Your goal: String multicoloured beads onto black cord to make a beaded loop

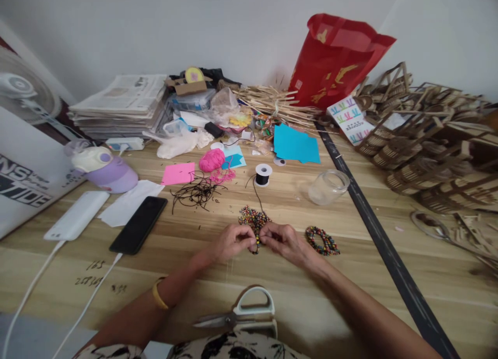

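Several strings of small multicoloured beads lie bunched at the middle of the table. My left hand pinches the near end of the bead string from the left side. Facing it, my right hand is closed in a pinch on the same string, fingertips almost meeting the left ones. A black cord runs from the beads to a white spool behind them. Right of my right hand lies a coiled bead bracelet. Scissors with pale handles rest close to my body.
A glass jar stands at right, near a black strip. Cut black cords, pink yarn, a phone and a power bank lie left. Woven baskets crowd the right; newspapers and a red bag stand behind.
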{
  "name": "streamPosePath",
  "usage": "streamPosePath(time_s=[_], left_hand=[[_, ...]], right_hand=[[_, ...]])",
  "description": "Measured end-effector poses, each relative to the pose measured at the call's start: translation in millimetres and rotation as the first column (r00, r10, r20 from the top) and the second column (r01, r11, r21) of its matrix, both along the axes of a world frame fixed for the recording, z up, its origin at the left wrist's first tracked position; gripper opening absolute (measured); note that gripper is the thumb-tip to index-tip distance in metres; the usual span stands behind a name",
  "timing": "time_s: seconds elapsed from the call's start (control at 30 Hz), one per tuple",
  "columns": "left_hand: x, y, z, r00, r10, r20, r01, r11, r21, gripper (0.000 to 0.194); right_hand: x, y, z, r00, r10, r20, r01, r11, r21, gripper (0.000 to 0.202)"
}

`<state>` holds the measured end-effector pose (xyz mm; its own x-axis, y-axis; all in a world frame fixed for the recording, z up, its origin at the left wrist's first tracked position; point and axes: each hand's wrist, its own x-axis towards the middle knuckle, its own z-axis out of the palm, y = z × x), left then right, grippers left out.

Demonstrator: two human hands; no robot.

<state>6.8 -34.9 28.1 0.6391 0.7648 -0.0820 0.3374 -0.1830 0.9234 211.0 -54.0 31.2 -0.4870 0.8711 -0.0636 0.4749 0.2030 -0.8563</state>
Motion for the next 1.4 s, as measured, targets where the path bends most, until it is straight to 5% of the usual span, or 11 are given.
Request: streamPosePath(time_s=[0.13, 0.27, 0.47, 0.73, 1.07, 1.27, 1.4], left_hand=[[-2, -2, -1.3, 0.993, 0.026, -0.116, 0.004, 0.968, 0.251, 0.015], [-1, -6, -4.6, 0.977, 0.028, -0.212, 0.089, 0.849, 0.521, 0.018], [2, -10, -4.7, 0.956, 0.049, -0.288, 0.157, 0.744, 0.649, 0.019], [6, -14, -6.0, 0.979, 0.091, -0.182, 0.033, 0.811, 0.584, 0.019], [0, -6, 6.3, 0.997, 0.031, 0.075, -0.066, 0.844, 0.532, 0.012], [-2, -4, 4.7, 0.974, 0.103, 0.200, -0.151, 0.958, 0.244, 0.018], [-2, 0, 1.7, 0.958, 0.179, 0.222, -0.188, 0.982, 0.018, 0.021]], right_hand=[[1, 0, -0.3, 0.996, 0.061, 0.069, -0.061, 0.998, 0.010, 0.016], [-1, -3, 5.6, 0.979, 0.111, 0.170, -0.123, 0.990, 0.064, 0.018], [-2, -6, 9.0, 0.975, 0.135, 0.178, -0.156, 0.981, 0.111, 0.021], [1, -6, 14.7, 0.979, 0.129, 0.157, -0.150, 0.980, 0.132, 0.022], [5, 1, 4.6, 0.995, 0.096, -0.030, -0.097, 0.995, -0.029, 0.027], [5, 1, 8.9, 0.998, 0.033, -0.053, -0.031, 0.999, 0.045, 0.031], [4, 3, 15.4, 0.989, 0.022, -0.149, -0.015, 0.999, 0.050, 0.034]])
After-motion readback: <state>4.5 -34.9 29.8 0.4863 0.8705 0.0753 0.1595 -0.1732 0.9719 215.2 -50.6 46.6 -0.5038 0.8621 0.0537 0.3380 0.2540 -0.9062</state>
